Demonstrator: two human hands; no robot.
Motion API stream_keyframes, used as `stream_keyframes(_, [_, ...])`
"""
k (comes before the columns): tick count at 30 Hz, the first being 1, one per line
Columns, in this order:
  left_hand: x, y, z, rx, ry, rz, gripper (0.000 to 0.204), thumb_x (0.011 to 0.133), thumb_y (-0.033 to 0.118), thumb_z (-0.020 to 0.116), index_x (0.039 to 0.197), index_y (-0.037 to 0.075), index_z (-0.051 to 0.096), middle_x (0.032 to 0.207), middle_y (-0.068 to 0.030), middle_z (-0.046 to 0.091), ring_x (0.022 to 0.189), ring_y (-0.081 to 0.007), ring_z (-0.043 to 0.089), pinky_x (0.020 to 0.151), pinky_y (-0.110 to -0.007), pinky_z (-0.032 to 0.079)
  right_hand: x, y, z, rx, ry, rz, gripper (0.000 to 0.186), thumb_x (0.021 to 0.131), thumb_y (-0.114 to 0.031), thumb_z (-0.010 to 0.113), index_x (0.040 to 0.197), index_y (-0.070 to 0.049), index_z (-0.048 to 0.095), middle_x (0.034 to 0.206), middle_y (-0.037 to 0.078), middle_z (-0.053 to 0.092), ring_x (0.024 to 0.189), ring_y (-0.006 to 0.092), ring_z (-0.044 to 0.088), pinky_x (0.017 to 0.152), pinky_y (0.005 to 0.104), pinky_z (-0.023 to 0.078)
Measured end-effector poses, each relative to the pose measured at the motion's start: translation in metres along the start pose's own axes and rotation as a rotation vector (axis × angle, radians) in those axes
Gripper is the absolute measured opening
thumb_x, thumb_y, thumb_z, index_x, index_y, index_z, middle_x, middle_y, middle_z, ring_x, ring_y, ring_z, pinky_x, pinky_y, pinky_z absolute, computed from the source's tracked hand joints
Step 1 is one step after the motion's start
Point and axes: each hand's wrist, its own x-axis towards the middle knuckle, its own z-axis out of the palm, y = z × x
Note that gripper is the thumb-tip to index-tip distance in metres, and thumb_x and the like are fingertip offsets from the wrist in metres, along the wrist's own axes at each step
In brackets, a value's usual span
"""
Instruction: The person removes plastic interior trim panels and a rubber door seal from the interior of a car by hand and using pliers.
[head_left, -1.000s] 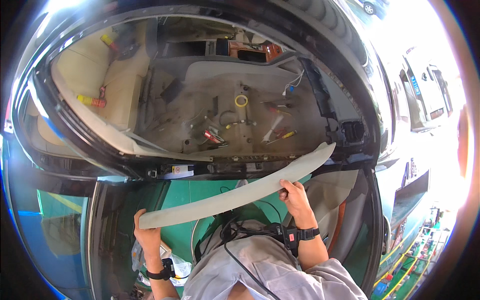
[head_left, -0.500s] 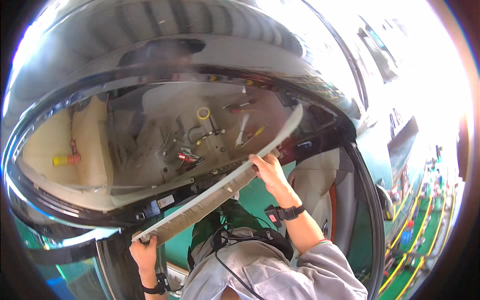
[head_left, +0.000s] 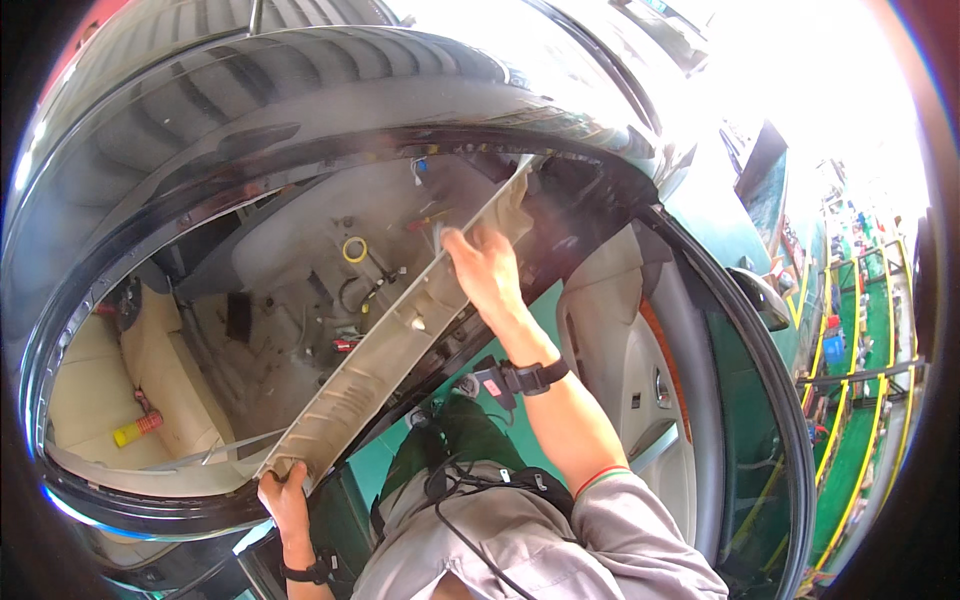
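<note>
Grey shirt, black wrist straps, dark trousers

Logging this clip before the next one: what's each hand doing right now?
Left hand: closed on the lower end of the long beige trim panel.
Right hand: closed on the same panel, nearer its upper end.

White glare blows out the upper right, and the glossy black car roof mirrors banded light; the cabin floor looks dim and hazy, soft shading marks the beige trim panel, and fisheye distortion bows edges toward a dark, colour-fringed rim
</note>
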Motion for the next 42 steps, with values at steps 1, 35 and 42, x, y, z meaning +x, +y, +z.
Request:
stream_keyframes(1, [0.004,0.005,0.001,0.032,0.014,0.036,0.032,0.072,0.019,0.076,0.082,-0.01,0.065,0.07,-0.013,0.066,0.063,-0.0209,0.056,0.062,-0.037,0.047,0.004,-0.002,0.0,0.042,-0.02,-0.002,0.044,0.084,-0.038,0.067,0.077,0.004,0.06,0.069,0.016,0.063,0.07,0.023,0.063,0.067,0.0378,0.049])
stream_keyframes(35, [0.065,0.183,0.031,0.249,0.17,0.32,0.038,0.078,0.023,0.078,0.091,-0.01,0.066,0.083,-0.0198,0.071,0.077,-0.028,0.065,0.077,-0.04,0.05,0.126,0.022,-0.062,0.416,0.014,-0.051,0.03,0.09,-0.025,0.062,0.078,0.003,0.062,0.073,0.011,0.068,0.065,0.0165,0.068,0.064,0.0314,0.051])
stream_keyframes(42, [0.065,0.194,0.034,0.293,0.214,0.349,0.042,0.074,0.025,0.08,0.075,-0.009,0.056,0.068,-0.016,0.059,0.066,-0.0232,0.049,0.065,-0.041,0.043,0.128,0.033,-0.062,0.286,0.174,-0.148,0.04,0.087,-0.036,0.067,0.079,0.003,0.063,0.076,0.021,0.068,0.077,0.0334,0.069,0.071,0.0407,0.052])
